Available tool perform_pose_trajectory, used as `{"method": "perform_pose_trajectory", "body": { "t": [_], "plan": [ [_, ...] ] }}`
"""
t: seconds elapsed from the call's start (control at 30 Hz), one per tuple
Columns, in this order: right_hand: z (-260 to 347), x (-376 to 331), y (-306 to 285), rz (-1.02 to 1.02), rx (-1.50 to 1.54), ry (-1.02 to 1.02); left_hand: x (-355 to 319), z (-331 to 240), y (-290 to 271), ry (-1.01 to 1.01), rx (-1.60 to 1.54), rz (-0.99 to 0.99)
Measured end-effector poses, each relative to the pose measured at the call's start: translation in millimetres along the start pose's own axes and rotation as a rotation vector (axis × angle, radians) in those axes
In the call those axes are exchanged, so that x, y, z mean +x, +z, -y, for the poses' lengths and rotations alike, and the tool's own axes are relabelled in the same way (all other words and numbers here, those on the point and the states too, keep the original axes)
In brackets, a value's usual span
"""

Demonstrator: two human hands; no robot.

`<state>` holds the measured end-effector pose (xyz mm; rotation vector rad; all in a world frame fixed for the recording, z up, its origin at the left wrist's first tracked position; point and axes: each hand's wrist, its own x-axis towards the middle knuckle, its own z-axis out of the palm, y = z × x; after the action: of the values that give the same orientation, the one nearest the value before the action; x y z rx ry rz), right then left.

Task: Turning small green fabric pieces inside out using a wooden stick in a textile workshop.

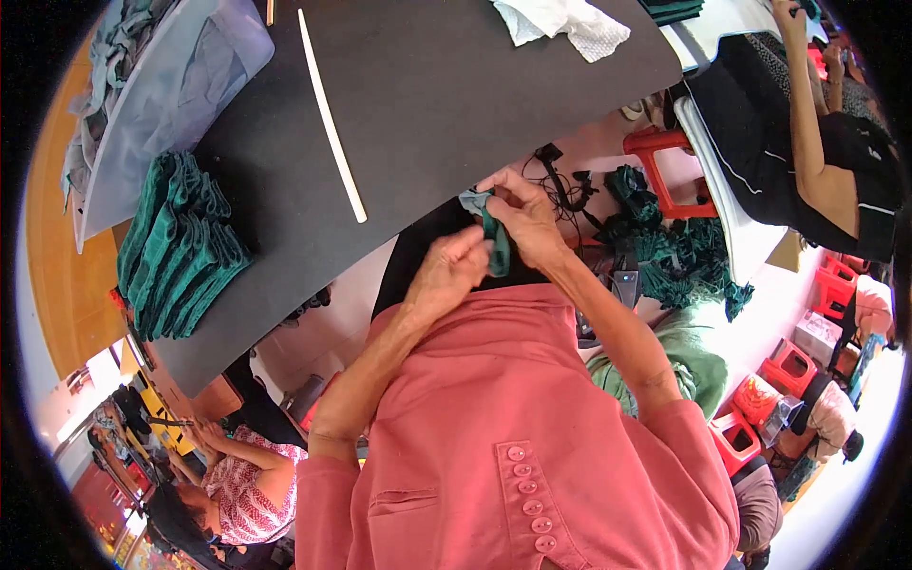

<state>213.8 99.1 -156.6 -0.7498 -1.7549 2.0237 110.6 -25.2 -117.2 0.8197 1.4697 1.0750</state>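
A small strip of dark green cloth [498,255] with a grey-blue piece [473,200] at its top hangs in front of me, just off the table's near edge. My right hand [528,220] pinches its upper end between thumb and fingers. Beside the strip's lower part is my left hand [450,268], its fingers curled together and slightly blurred. Whether anything lies between those left fingertips is hidden.
On the dark table [418,104] lie a white strip [331,119], a white cloth [567,24] and a green cloth stack [180,252]. A translucent bin [176,104] stands left. Cables [565,185], green scraps [679,247] and a red stool [662,171] sit right. Co-workers sit on both sides.
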Motion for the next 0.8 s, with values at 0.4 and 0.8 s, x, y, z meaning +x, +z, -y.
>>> {"method": "perform_pose_trajectory", "body": {
  "t": [0.4,0.8],
  "plan": [
    [23,3,-14,0.125,-0.695,-0.353,-2,-7,5,0.053,0.134,0.086],
    [9,-17,1,-0.255,-0.184,-0.230,13,21,-11,-0.101,-0.486,-0.229]
  ]
}}
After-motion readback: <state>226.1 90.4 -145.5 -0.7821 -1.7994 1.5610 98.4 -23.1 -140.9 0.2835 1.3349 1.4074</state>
